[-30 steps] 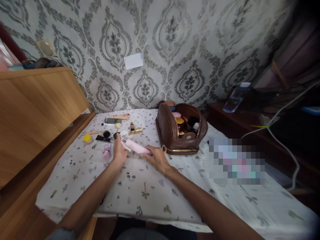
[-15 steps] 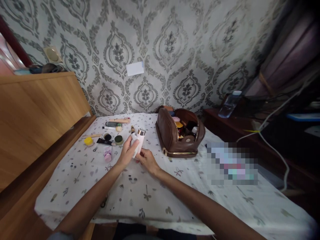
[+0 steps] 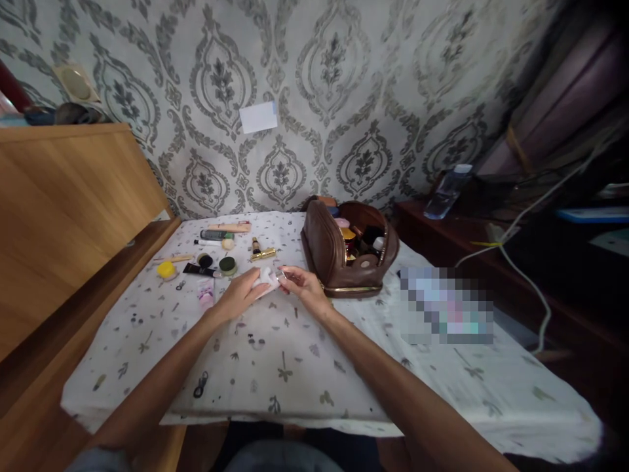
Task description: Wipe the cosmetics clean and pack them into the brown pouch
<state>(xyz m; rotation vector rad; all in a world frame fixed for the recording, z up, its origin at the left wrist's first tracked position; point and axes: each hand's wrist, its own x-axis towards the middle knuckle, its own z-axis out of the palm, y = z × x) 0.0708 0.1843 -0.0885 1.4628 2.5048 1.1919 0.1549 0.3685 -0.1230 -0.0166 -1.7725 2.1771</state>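
My left hand (image 3: 242,293) is closed around a white bottle (image 3: 268,282), which lies tilted nearly level above the cloth. Something white and soft-looking, perhaps a wipe, seems to be bunched against it, but I cannot make it out clearly. The fingers of my right hand (image 3: 305,288) are closed on the bottle's silver cap (image 3: 281,276). Left of my hands lie a pink tube (image 3: 206,293), a dark green jar (image 3: 228,265) and a black tube (image 3: 200,269). Beyond them a gold tube (image 3: 264,254) lies beside a small gold-capped bottle (image 3: 255,246).
An unzipped brown toiletry bag (image 3: 319,249), filled with cosmetics, stands right of my hands. Farther left are a yellow-lidded jar (image 3: 166,269) and several tubes. A clear water bottle (image 3: 446,193) stands on the dark side table. A blurred-out object (image 3: 447,305) lies at right.
The white bottle has tipped from upright to nearly level. My right hand has shifted from its lower end to the silver cap. The gold tube has come into sight behind.
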